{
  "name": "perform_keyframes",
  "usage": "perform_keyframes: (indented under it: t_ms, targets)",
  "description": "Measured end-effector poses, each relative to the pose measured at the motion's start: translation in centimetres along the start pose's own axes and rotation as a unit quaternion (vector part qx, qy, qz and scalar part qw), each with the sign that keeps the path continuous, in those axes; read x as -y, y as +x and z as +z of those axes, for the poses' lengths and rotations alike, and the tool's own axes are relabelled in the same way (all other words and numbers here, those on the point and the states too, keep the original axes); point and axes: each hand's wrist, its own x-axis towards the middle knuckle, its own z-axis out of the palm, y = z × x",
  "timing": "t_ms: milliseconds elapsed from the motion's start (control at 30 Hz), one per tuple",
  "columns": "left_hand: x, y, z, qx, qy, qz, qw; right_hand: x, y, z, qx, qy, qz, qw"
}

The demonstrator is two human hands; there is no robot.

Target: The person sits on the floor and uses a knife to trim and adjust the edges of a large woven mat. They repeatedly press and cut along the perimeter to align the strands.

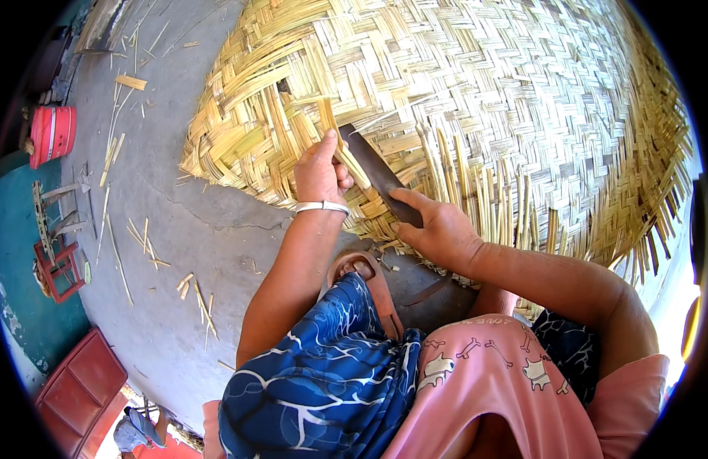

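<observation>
A large woven mat (515,84) of pale yellow split strips spreads before me, with loose strip ends sticking out along its near edge. My left hand (321,173) is closed on a flat yellow strip (352,164) at that edge, thumb on top. In my right hand (440,233) is a dark, flat, long blade (373,164), gripped at its near end. Its far end points up and left, beside the strip and close to my left fingers. Whether the blade touches the strip I cannot tell. My right palm hides the blade's near end.
Strip offcuts (206,310) lie scattered over the grey floor (185,229) on the left. A red round container (52,136) and a small red frame (59,271) stand by the teal wall. A dark red door panel (82,390) is at lower left. My sandalled foot (362,268) is below my hands.
</observation>
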Motion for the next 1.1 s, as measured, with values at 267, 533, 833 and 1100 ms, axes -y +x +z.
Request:
perform_keyframes:
  t_ms: [267,533,833,1100]
  targets:
    - [-0.1,-2.2,0.8,-0.037,0.005,-0.002,0.999,0.6,1.1,-0.3,-0.022,-0.024,-0.036,0.999]
    - [0.2,-1.0,0.0,-0.051,0.035,0.000,0.998,0.5,-2.1,-0.4,0.003,0.002,-0.003,1.000]
    - [0.0,-2.0,0.1,0.015,0.035,-0.024,0.999,0.0,2.8,0.4,-0.058,-0.142,-0.056,0.987]
    - [-0.5,-1.3,-0.4,0.018,-0.001,-0.119,0.993,0.5,4.0,0.0,-0.038,-0.255,-0.086,0.962]
